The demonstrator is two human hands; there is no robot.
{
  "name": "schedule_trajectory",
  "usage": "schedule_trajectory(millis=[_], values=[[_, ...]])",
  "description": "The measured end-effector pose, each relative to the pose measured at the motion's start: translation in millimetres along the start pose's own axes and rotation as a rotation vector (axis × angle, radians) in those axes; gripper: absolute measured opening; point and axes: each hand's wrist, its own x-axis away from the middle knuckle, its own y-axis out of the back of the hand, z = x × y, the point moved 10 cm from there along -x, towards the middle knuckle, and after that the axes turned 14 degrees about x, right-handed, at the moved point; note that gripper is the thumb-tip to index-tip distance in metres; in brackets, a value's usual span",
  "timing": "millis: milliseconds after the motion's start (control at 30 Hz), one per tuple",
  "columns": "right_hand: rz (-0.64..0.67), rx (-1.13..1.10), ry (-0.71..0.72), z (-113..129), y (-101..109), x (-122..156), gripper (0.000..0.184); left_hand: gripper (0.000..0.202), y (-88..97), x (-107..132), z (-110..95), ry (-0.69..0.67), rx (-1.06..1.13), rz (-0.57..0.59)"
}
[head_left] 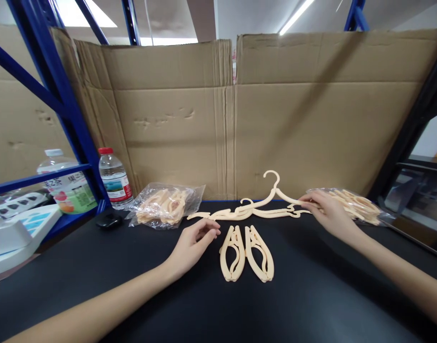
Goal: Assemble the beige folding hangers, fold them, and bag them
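Observation:
A cream plastic hanger (256, 206) lies unfolded across the black table (240, 305), its hook pointing away from me. My right hand (327, 214) rests on the hanger's right arm end, fingers on the plastic. My left hand (194, 242) hovers open just short of the hanger's left arm, fingers slightly curled, holding nothing. Between my hands, nearer to me, two folded cream hanger pieces (247, 252) lie side by side.
A clear bag of cream hangers (164, 206) lies at the back left and another bag (357, 206) behind my right hand. Two water bottles (114, 180) stand at the left by a blue rack post (66, 102). Cardboard sheets (233, 119) wall off the back.

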Motion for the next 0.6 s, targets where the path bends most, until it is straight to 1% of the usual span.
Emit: schedule_trajectory(millis=[100, 167, 267, 333, 433, 533, 600], values=[[-0.046, 0.012, -0.046, 2, 15, -2, 0.020, 0.025, 2.1, 1, 1, -0.010, 0.018, -0.016], [-0.044, 0.000, -0.054, 7, 17, -1, 0.019, 0.034, 5.0, 1, 0, -0.027, 0.018, -0.048], [0.003, -0.048, -0.035, 18, 10, 2, 0.016, 0.047, 7.6, 3, -3, -0.069, -0.010, -0.092], [0.035, -0.085, -0.012, 27, 2, 5, 0.015, 0.054, 6.0, 6, -9, -0.117, -0.051, -0.099], [0.073, -0.122, 0.028, 40, -9, 10, 0.013, 0.058, -1.9, 10, -18, -0.193, -0.129, -0.057], [0.080, -0.132, 0.055, 51, -15, 15, 0.011, 0.059, -11.3, 12, -22, -0.227, -0.217, 0.012], [0.074, -0.134, 0.084, 58, -16, 17, 0.012, 0.062, -13.7, 12, -22, -0.240, -0.262, 0.031]])
